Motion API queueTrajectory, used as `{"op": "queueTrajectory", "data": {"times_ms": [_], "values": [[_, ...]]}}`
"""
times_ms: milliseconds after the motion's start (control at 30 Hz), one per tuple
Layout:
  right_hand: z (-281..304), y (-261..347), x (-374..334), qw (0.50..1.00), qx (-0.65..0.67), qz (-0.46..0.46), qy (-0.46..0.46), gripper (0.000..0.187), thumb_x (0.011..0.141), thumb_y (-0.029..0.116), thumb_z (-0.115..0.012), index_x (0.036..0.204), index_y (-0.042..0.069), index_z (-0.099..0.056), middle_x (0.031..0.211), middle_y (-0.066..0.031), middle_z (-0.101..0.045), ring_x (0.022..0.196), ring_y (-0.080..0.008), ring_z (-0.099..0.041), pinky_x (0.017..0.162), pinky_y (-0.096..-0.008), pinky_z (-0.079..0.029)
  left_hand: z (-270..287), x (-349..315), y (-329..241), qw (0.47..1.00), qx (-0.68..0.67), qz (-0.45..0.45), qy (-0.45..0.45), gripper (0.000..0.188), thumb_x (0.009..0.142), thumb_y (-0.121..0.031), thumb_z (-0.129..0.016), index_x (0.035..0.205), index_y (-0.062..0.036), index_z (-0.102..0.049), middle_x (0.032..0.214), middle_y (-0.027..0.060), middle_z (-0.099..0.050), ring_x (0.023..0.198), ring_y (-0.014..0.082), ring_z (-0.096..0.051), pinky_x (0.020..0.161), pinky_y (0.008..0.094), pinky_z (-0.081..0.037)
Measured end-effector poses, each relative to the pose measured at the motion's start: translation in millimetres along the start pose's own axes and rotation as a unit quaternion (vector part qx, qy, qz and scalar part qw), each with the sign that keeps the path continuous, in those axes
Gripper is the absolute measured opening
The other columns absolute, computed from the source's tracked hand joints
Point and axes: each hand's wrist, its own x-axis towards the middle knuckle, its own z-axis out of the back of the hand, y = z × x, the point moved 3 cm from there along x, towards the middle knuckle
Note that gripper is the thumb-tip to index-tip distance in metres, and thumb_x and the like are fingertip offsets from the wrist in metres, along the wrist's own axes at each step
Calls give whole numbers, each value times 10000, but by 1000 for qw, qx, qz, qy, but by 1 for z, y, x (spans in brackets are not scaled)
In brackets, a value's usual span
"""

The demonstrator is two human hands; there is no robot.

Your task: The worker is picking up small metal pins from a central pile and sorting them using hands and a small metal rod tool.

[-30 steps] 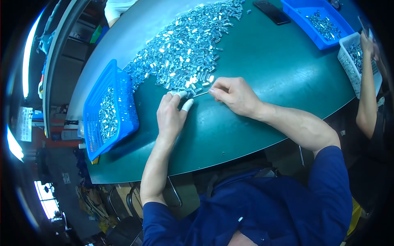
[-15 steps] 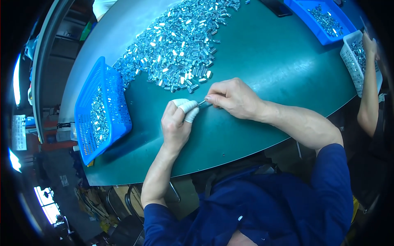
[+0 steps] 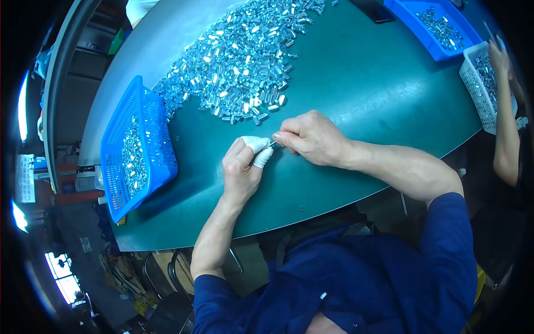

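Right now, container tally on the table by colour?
Blue baskets: 2, one at the left edge, one at the far right corner
White baskets: 1, at the right edge
Total: 3, all holding small silvery metal parts like the loose pile

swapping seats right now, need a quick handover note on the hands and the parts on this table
Left hand: white-wrapped fingertips pinch a small metal part over the green table.
Right hand: pinched shut on the same part from the other side.
Parts: a big loose pile of shiny metal pieces lies just beyond the hands. The blue basket at the left edge holds some pieces.
Done: part of a basketful.
Left: most of the pile.
Another person's arm works at a white basket, far right.
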Motion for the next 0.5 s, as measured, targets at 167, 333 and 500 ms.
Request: {"op": "queueTrajectory", "data": {"times_ms": [167, 333, 500], "values": [[1, 11, -2, 991, 92, -86, 48, 447, 1018, 352, -577, 735, 27, -697, 584, -115, -649, 538, -252, -650, 566, -400, -501, 9, -1, -11, 1000, 16, 1, -15, 176, 845, -50, -818, 1002, -17, -745, 924, 127, -720, 827, 294, -681, 706, 390, -539], [6, 4, -4, 976, 186, -106, 47, 513, 1069, 381, -553, 713, 30, -669, 580, -34, -606, 526, -100, -565, 504, -294, -427, 40, -7, -29, 995, 95, -17, -23, 157, 855, -8, -803, 1004, -21, -755, 957, 127, -731, 872, 266, -710, 763, 355, -555], [21, -4, 2, 969, 212, -119, -40, 543, 1084, 401, -545, 707, 25, -653, 619, -27, -613, 545, -89, -564, 515, -271, -439, 124, -19, -22, 967, 236, 1, -97, 125, 879, -18, -793, 994, -32, -747, 986, 112, -754, 908, 255, -712, 825, 368, -557]]}}
